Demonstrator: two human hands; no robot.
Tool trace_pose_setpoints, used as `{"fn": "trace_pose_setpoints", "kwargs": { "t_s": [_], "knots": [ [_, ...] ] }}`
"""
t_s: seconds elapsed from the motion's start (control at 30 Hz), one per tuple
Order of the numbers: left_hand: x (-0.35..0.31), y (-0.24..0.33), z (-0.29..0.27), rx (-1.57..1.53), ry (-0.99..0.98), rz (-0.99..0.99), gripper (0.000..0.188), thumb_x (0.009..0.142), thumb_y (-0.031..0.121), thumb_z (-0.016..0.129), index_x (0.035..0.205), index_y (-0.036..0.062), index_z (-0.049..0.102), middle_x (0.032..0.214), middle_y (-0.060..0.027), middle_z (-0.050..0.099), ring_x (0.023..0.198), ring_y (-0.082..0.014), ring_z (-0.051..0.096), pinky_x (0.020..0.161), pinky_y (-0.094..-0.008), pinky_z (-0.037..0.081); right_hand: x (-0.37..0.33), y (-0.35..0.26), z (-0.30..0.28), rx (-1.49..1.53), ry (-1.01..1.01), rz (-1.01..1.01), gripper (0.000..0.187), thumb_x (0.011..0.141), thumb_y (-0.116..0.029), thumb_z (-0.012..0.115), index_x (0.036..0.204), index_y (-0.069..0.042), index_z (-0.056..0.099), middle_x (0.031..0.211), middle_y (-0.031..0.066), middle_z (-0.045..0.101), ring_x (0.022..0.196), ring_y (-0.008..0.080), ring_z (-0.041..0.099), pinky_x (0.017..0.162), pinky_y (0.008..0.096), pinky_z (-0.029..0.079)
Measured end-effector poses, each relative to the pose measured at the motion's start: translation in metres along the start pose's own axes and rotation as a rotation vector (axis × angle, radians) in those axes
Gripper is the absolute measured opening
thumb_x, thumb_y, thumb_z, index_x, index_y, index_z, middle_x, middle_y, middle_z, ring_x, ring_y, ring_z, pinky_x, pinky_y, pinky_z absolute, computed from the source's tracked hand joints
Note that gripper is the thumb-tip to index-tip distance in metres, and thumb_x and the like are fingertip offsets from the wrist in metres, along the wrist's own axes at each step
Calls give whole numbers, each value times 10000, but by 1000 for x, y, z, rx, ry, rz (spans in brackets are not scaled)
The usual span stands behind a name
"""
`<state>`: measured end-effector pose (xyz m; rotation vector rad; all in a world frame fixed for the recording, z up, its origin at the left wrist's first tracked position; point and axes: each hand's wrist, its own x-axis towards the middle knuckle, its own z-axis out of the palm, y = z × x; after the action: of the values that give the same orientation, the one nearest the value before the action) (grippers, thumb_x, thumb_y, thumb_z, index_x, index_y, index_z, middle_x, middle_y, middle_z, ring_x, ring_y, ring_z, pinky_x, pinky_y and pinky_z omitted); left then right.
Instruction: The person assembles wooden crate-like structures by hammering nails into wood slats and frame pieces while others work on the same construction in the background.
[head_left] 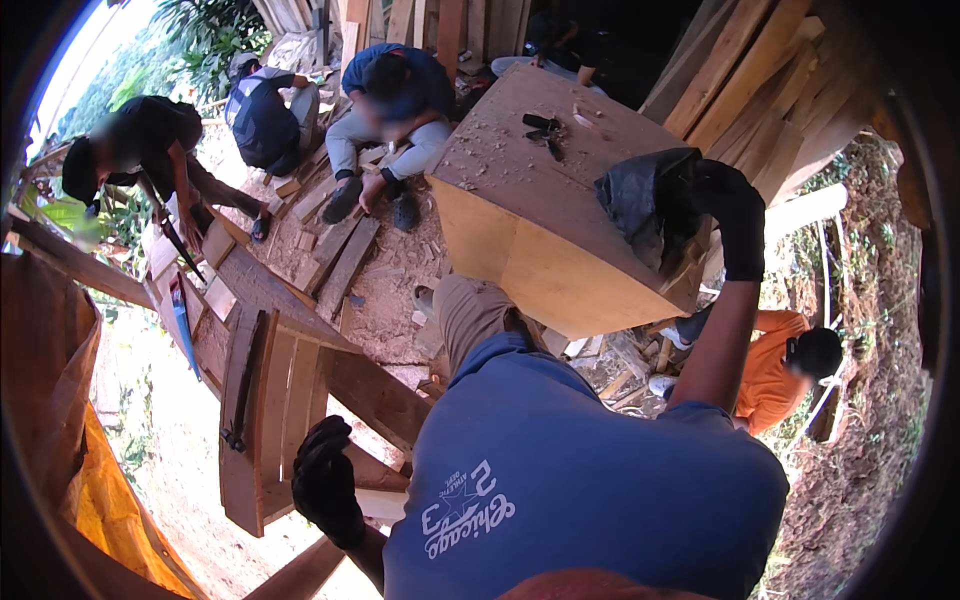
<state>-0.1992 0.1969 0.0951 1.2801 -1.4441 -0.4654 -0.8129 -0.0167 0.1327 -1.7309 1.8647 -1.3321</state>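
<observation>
Right hand gloved, gripping black cloth at wooden box's right corner. Left hand, gloved, curled empty beside plank frame's lower edge.

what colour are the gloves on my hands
Black. Both the left hand and the right hand, resting on the big wooden block, wear black gloves; the head view shows it.

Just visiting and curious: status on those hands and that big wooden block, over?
Right hand on wooden block corner, beside black cloth. Left hand gloved, by plank frame. Tool, shavings on block top.
</observation>
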Motion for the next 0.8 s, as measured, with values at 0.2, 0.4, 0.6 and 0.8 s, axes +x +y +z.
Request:
{"fn": "trace_pose_setpoints", "kwargs": {
  "t_s": [0.2, 0.4, 0.6, 0.8],
  "knots": [
    [15, 29, 42, 66, -110, -512, 374, 864, 76, 789, 1238, 88, 775, 1267, -86, 759, 1198, -238, 711, 1039, -361, 541, -85, -166, 183, 522, -661, -52, 348, 868, 85, 736, 1206, 23, 685, 1005, 99, 722, 883, 202, 726, 737, 317, 590],
    [-32, -1, 41, -217, 225, -538, 322, 906, 127, 829, 1217, 60, 774, 1385, -146, 678, 1222, -270, 679, 1036, -376, 543, -186, -251, 310, 757, -1495, 238, 281, 911, -11, 749, 1184, 37, 702, 1074, 102, 729, 985, 175, 728, 851, 310, 589],
    [-71, 4, 22, 161, 581, -635, 213, 918, 100, 797, 1129, 75, 807, 1194, -110, 762, 1129, -219, 723, 977, -356, 563, -227, -279, 363, 823, -1804, 142, 203, 950, -49, 713, 1141, 18, 734, 1117, 76, 724, 1017, 170, 718, 890, 312, 580],
    [-111, 1, 8, 200, 940, -530, 162, 943, 22, 673, 1046, 6, 797, 1128, -129, 778, 977, -221, 746, 833, -326, 598, -235, -345, 377, 574, -1920, -417, 308, 920, -153, 793, 1208, -54, 741, 1221, 113, 747, 1117, 189, 736, 958, 342, 586]
  ]
}}
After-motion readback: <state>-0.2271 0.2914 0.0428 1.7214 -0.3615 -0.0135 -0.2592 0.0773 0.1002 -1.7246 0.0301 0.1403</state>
